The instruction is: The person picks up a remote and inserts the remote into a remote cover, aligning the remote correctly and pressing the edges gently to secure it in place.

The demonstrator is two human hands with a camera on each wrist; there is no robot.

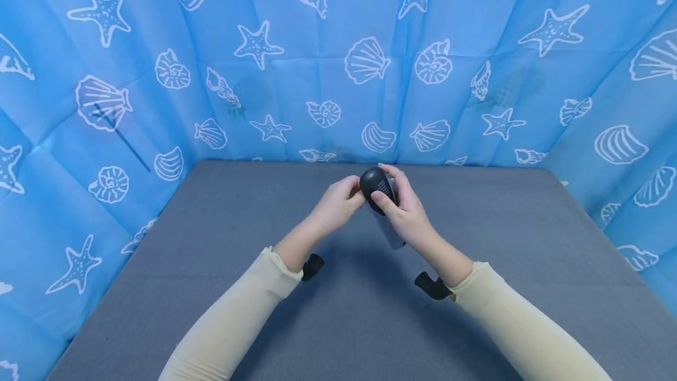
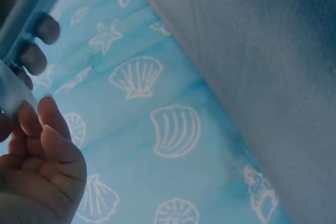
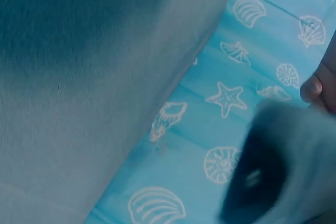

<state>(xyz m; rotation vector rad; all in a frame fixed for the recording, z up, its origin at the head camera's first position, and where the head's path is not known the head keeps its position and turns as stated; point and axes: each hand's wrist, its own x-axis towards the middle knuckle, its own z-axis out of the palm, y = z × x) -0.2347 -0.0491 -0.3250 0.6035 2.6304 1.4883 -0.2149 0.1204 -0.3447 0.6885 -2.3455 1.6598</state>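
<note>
My right hand (image 1: 408,211) holds a black, rounded object with small pale print (image 1: 373,183), its thumb across the printed face and fingers round the far side. A grey, partly see-through body (image 1: 392,233) extends below the black part, tilted above the table. At the object's left side, the fingertips of my left hand (image 1: 338,201) pinch its edge. The left wrist view shows this left hand (image 2: 47,171) with bent fingers against a pale, translucent part (image 2: 14,90). Blurred in the right wrist view, the grey body (image 3: 307,156) has a dark end. Its exact kind cannot be told.
A grey cloth-covered table (image 1: 359,322) lies beneath both hands. Blue curtains with white shells and starfish (image 1: 317,75) stand behind it and at both sides. Black wrist mounts (image 1: 432,286) sit under the pale sleeves (image 1: 233,316).
</note>
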